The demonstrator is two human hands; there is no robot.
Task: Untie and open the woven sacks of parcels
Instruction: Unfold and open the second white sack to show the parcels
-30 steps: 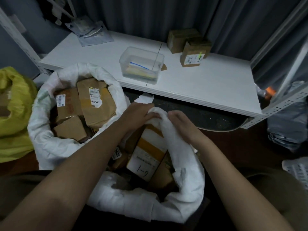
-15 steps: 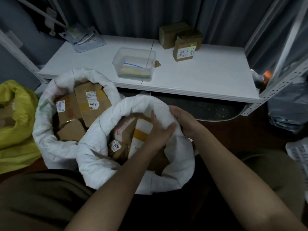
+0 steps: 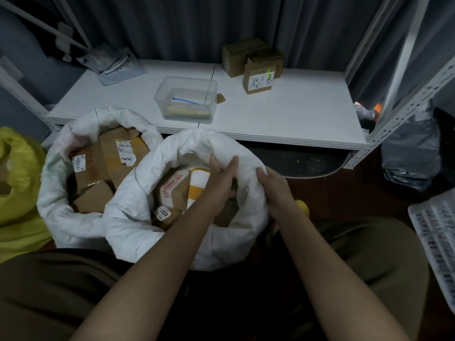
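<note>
Sack (image 3: 138, 217), white, open at centre, rim rolled down, parcels (image 3: 173, 190) showing inside. Left hand (image 3: 220, 183) reaches inside, fingers straight and together, pressing the rim's inner face at 1 o'clock. Right hand (image 3: 277, 190) grips the same rim from outside, fingers curled over the fabric. Second sack (image 3: 54, 193), open, touches it at 9 o'clock.

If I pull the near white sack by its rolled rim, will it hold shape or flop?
Probably flop: the near white sack has a soft, creased rolled rim that bends under the left hand and right hand. Likely heavy for its size, since cardboard parcels fill it. It looks unlikely to tip, sitting wide and low.
</note>
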